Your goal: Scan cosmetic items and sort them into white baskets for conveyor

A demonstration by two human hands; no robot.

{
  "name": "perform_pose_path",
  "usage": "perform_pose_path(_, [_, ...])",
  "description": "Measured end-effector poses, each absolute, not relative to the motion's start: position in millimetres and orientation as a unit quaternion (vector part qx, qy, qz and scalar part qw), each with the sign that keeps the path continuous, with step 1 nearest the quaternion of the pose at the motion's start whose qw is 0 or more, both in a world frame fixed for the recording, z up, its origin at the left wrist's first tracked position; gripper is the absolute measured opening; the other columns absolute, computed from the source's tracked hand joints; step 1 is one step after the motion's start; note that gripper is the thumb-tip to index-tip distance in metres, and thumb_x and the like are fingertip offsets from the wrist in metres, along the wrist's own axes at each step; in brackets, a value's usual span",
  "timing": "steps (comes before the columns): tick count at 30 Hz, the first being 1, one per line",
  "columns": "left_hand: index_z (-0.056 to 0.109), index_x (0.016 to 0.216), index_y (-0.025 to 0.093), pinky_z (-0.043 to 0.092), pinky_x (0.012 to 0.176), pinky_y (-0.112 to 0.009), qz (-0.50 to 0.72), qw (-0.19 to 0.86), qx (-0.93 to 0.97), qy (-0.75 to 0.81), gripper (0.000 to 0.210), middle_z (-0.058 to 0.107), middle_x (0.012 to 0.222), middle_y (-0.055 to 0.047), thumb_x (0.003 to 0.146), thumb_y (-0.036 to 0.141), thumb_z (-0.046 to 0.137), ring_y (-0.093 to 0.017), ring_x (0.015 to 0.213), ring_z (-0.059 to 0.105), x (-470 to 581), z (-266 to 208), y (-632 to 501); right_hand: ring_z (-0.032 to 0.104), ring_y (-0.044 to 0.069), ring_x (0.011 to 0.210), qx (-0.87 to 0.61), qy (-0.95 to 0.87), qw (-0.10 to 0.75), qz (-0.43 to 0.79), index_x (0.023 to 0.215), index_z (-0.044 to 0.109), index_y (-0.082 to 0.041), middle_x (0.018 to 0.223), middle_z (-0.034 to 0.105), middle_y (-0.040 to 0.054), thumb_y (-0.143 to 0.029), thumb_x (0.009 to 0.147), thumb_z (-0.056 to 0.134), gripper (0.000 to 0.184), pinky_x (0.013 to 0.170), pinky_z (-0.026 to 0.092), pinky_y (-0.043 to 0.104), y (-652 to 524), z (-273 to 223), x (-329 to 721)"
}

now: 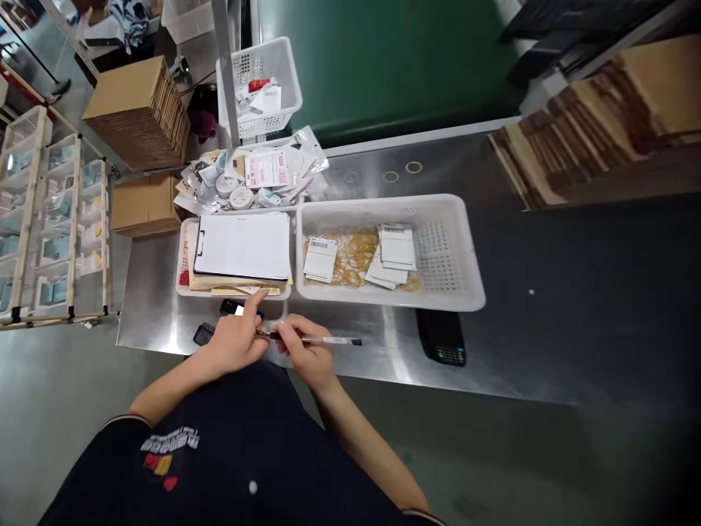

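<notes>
A clear pen (334, 340) with dark ends lies level in front of my body, just over the near edge of the steel table. My right hand (311, 359) grips its barrel between thumb and fingers. Around the pen's left end, my left hand (236, 337) is closed, with its index finger sticking out. Whether a cap is at that end I cannot make out. Beyond my left hand, a clipboard (244, 245) with white paper rests on a small white basket (179, 286). A phone-like black device (230, 306) sits partly behind my left hand.
A larger white basket (460, 256) holds rubber bands (353, 256) and white cards (398, 246). Near the table edge lies a black handheld scanner (441, 337). Bagged goods (268, 172) are heaped behind the clipboard. Cardboard stacks (136, 109) stand left, and more cardboard (596, 131) stands right.
</notes>
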State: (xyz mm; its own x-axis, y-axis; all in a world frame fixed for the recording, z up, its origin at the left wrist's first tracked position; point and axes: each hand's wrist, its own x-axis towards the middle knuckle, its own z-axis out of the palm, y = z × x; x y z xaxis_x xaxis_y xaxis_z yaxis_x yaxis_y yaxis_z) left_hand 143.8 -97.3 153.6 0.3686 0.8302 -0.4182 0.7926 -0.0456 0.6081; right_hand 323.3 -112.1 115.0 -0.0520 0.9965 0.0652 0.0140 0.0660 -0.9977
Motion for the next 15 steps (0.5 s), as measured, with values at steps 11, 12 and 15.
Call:
perform_pose_path(11, [0.005,0.182,0.032,0.032,0.049,-0.021,0.360,0.685,0.494,0.397,0.109,0.062,0.096,0.000,0.103,0.086,0.057,-0.007,0.053,0.038,174.3,126.9,-108.0,0.071,0.032,0.128,-0.438,-0.536,0.588,0.419,0.149,0.078,-0.036,0.144,0.072,0.0112,-0.054,0.116,0.049,0.048,0.108,0.061,0.049,-134.6,54.5,332.1])
perform_pose_path(12, [0.009,0.183,0.029,0.034,0.049,-0.023,0.380,0.672,0.488,0.406,0.107,0.061,0.090,0.001,0.104,0.088,0.052,-0.009,0.055,0.039,180.3,124.2,-109.3,0.070,0.033,0.132,-0.439,-0.530,0.584,0.431,0.152,0.076,-0.035,0.147,0.072,0.0113,-0.057,0.116,0.045,0.052,0.112,0.060,0.052,-138.0,48.2,327.3])
perform_pose_path(15, [0.022,0.181,0.022,0.041,0.056,-0.026,0.440,0.618,0.484,0.435,0.105,0.057,0.084,0.001,0.105,0.087,0.052,-0.014,0.064,0.046,196.7,114.2,-117.5,0.068,0.036,0.138,-0.442,-0.496,0.583,0.467,0.158,0.071,-0.031,0.149,0.073,0.0115,-0.066,0.115,0.038,0.065,0.119,0.056,0.057,-148.2,34.9,312.6])
